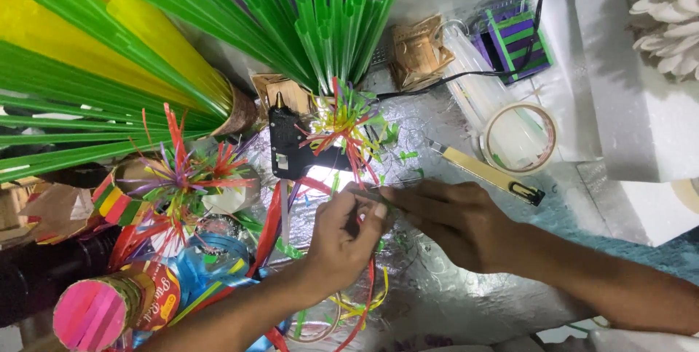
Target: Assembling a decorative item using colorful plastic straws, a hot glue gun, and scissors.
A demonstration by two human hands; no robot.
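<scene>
While both hands meet over crinkly foil [466, 301], the left hand [342, 239] and right hand [451, 217] pinch a thin greenish straw strip [378, 196] between fingertips. A black glue gun [287, 144] and frilly straw flower [342, 123] crowd just behind; tape roll [518, 138] and yellow cutter [484, 171] sit right.

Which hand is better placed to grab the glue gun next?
Probably left. The left hand lies just below the black glue gun, nearer than the right hand, which sits further right toward the yellow knife. Both hands pinch a thin strip together.
</scene>
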